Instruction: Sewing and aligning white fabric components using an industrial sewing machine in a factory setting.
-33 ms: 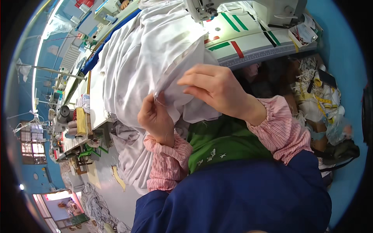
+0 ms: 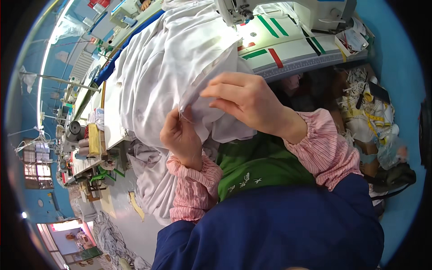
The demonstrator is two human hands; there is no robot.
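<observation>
A large white cloth (image 2: 157, 67) spreads over the sewing table and hangs down toward my lap. My left hand (image 2: 181, 139) pinches the near end of its folded edge (image 2: 204, 74) between thumb and fingers; loose threads show at that spot. To the right, my right hand (image 2: 249, 101) hovers over the cloth with its fingers stretched to the left and the thumb apart from them. I see nothing in that hand. The folded edge runs from my left hand up toward the lit needle area of the sewing machine (image 2: 231, 13).
Coloured tape strips (image 2: 275, 57) and a ruler (image 2: 297, 67) mark the table's near edge. A small box (image 2: 351, 41) sits at its right end. Below right lie thread scraps and a yellow measuring tape (image 2: 375, 120). More white cloth (image 2: 155, 189) hangs at lower left.
My right hand has shifted slightly left and up over the cloth. My left hand keeps its pinch in the same place.
</observation>
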